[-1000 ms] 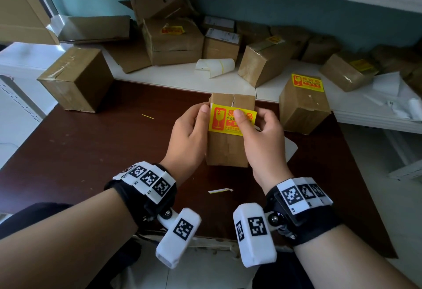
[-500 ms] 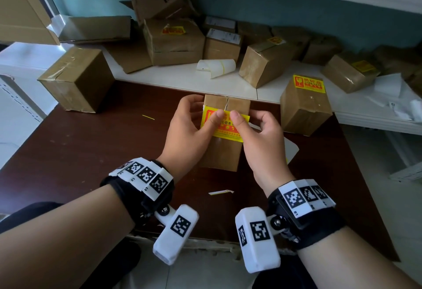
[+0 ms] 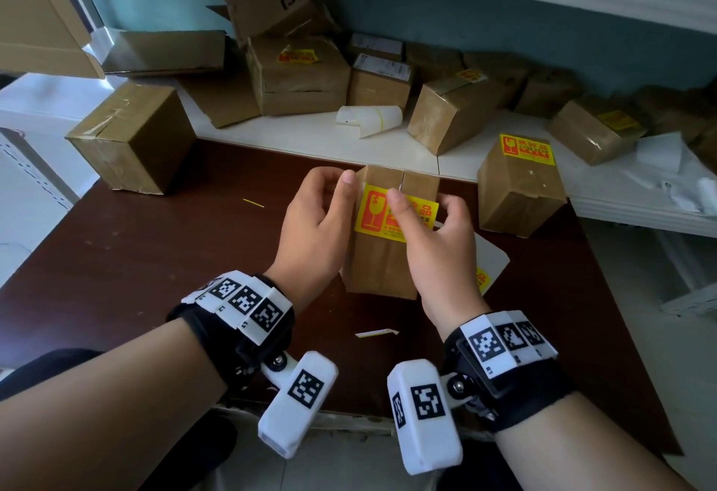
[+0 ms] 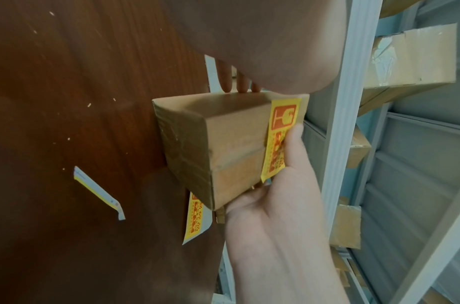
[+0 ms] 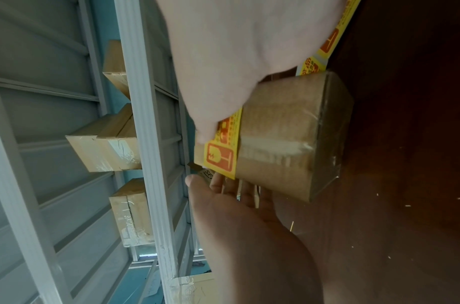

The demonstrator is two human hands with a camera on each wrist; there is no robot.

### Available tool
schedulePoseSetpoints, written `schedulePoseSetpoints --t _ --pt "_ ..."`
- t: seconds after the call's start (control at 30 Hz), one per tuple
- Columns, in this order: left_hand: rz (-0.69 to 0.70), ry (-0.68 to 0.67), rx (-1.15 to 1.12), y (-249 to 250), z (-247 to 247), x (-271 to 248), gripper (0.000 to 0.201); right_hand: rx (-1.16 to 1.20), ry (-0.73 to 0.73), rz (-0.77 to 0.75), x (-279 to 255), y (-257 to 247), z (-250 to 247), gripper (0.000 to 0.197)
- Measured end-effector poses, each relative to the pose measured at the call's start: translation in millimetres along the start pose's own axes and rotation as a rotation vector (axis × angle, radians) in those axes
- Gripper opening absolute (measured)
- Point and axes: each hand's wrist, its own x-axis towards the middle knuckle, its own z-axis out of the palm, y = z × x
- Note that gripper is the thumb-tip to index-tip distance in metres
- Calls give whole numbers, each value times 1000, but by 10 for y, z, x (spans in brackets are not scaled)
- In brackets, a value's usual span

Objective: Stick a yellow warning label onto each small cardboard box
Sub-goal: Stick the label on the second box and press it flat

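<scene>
Dark brown wood made up the desk (image 3: 116, 257), with a white shelf (image 3: 310, 141) behind it where more boxes lay, some already wearing yellow stickers. One small box (image 3: 382, 257) stood on the desk between both hands. A yellow label (image 3: 374, 211) sat across its top front, over the seam where the flaps met.

The right hand (image 3: 438, 254) had its thumb flat on the label while its other fingers curled round the far side of the box, so its grip was closed on the box. The left hand (image 3: 314, 226) was just beside the box's left side with loosely bent fingers. Its thumb was up near the label's left edge and was probably not touching it. That grip was loose and held nothing.

To do this step well, the thumb should rub from the middle out to each edge, so no bubbles or wrinkles got stuck under the label. The left hand should steady the box so it could not tip. The corners needed a firm press, mostly where the label crossed the seam.

The right thumb hid the middle of the label. The right end of the label could not be checked for lifting. A sheet with more labels (image 3: 485, 277) peeked out from behind the right wrist, mostly covered. The words on the label were too small to read.
</scene>
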Motion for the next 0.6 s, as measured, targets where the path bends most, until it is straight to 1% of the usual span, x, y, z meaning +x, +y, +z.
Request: schedulePoseSetpoints --t 0.07,0.13,0.2,0.27,0.3,0.33,0.37,0.43,0.5,0.6 --pt "-14 -24 6 36 -5 -22 23 -26 4 9 21 11 14 44" --pt "-18 -54 12 35 -14 -23 27 -28 10 3 22 3 22 38" --pt "-10 -64 28 21 -45 -16 42 21 -1 -12 -6 -35 11 35" --pt "-16 -37 38 13 -83 1 60 47 -42 -35 -50 -85 -9 42" --pt "-20 -20 46 14 -98 9 65 50 -66 -49 -73 -101 -19 44" --pt "-21 -10 55 18 -110 12 65 57 -92 -62 -97 -114 -27 43" --pt "-18 -4 58 13 -115 17 61 70 -119 -68 -118 -117 -31 41" --pt "-4 7 49 1 -111 25 44 107 -150 -57 -152 -110 -28 36" --pt "3 19 34 -6 -96 24 33 127 -135 -36 -167 -92 -14 32" --pt "38 38 3 -21 -59 7 20 154 -90 5 -151 -51 15 38"
